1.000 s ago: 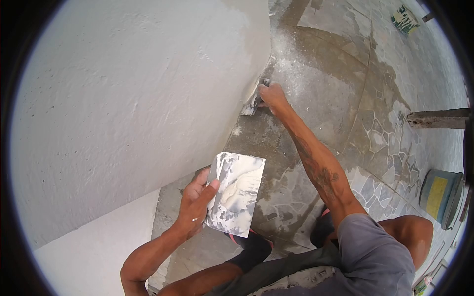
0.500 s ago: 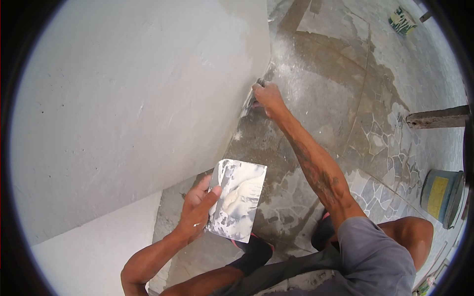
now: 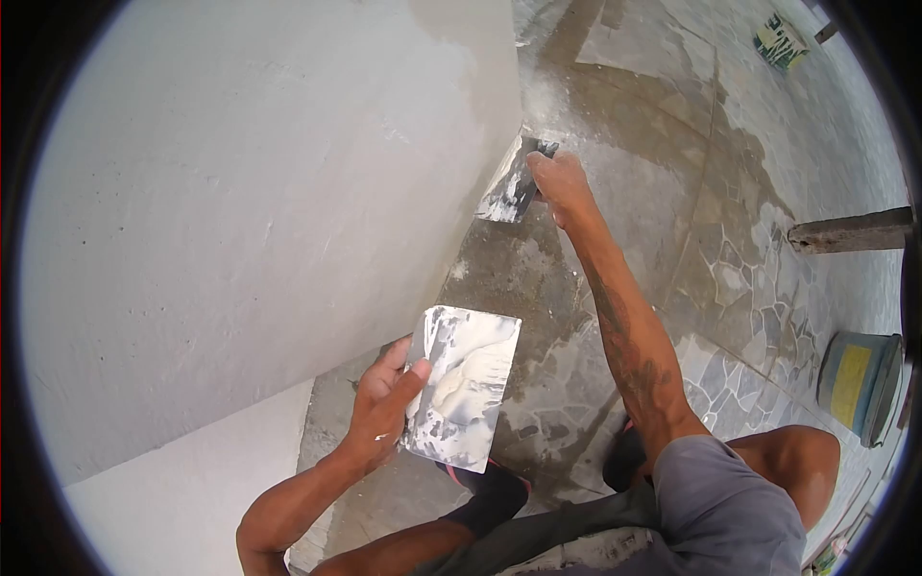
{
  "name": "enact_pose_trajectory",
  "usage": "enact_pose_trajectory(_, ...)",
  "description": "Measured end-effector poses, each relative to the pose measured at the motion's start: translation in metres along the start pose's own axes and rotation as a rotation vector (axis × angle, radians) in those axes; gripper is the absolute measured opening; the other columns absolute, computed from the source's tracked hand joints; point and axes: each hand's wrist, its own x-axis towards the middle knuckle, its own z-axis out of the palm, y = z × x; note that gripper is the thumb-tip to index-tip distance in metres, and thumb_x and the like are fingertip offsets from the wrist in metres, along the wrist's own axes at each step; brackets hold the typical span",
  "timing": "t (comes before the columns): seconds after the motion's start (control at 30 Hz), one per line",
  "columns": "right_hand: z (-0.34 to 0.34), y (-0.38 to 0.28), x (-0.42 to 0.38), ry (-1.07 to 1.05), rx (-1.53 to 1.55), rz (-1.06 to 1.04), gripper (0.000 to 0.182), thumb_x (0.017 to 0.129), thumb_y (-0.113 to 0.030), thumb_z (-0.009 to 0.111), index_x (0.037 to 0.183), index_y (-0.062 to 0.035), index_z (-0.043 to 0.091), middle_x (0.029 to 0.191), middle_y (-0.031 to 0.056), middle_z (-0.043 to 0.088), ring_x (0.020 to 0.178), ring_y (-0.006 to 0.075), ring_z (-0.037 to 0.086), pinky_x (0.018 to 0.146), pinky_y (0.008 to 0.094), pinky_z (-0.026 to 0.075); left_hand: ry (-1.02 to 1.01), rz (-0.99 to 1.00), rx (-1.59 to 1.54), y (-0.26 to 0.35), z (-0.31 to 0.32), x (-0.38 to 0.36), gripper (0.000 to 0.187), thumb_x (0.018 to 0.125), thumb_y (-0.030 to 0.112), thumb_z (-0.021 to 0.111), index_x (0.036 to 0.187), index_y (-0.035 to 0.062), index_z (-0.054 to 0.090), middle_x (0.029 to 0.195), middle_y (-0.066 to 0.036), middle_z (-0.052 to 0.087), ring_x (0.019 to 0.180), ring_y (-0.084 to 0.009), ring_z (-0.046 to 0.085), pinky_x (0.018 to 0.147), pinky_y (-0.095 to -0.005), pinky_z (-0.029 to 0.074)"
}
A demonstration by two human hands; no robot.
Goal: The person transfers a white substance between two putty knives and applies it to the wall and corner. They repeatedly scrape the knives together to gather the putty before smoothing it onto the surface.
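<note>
My left hand point(image 3: 384, 398) is closed on the edge of a flat rectangular plate point(image 3: 466, 384), its thumb on top. White paste is smeared over the plate's upper face. Farther forward, my right hand point(image 3: 560, 182) grips a wide putty knife point(image 3: 509, 187) by its handle. The knife's blade carries white paste and lies close to the bottom edge of the grey wall point(image 3: 269, 211); whether it touches the wall I cannot tell.
A lidded bucket with a yellow label point(image 3: 850, 379) stands at the right, below a wooden post point(image 3: 850, 230). Another paste-streaked bucket point(image 3: 780, 43) is at the top right. The floor point(image 3: 634, 192) has wet patches and stone paving.
My right hand has moved right, away from the wall's base, and the knife's blade now shows more fully. My left hand and the plate have hardly moved.
</note>
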Motion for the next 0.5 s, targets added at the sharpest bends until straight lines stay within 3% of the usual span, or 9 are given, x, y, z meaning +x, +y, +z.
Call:
enact_pose_trajectory(0.03, -0.006, 0.01, 0.009, 0.009, -0.098, 0.06, 0.024, 0.084, -0.012, 0.054, 0.094, 0.0094, 0.059, 0.083, 0.0095, 0.061, 0.072, 0.021, 0.063, 0.064, 0.0402, 0.054, 0.001, 0.001, 0.003, 0.0, 0.0, 0.001, 0.05, 0.101, 0.019, 0.054, 0.141, -0.005, 0.038, 0.123, -0.012, 0.06, 0.104, -0.0123, 0.061, 0.091, -0.0269, 0.049)
enact_pose_trajectory(0.2, -0.007, 0.063, 0.036, 0.003, -0.006, 0.123, 0.026, 0.084, -0.013, 0.054, 0.093, 0.0107, 0.057, 0.082, 0.0096, 0.059, 0.07, 0.0208, 0.062, 0.066, 0.0428, 0.056, 0.024, -0.015, 0.023, -0.004, -0.002, 0.005, 0.05, 0.1, 0.019, 0.054, 0.141, -0.0049, 0.038, 0.124, -0.012, 0.06, 0.106, -0.0123, 0.06, 0.092, -0.0272, 0.049)
enact_pose_trajectory(0.5, 0.012, 0.048, 0.034, -0.065, -0.021, 0.145, 0.038, 0.087, -0.014, 0.053, 0.107, 0.0175, 0.054, 0.097, 0.0167, 0.06, 0.085, 0.0273, 0.065, 0.077, 0.0461, 0.057, 0.047, -0.031, 0.018, -0.004, -0.002, 0.006, 0.05, 0.1, 0.019, 0.054, 0.14, -0.0048, 0.039, 0.123, -0.012, 0.06, 0.106, -0.0125, 0.06, 0.092, -0.0273, 0.049)
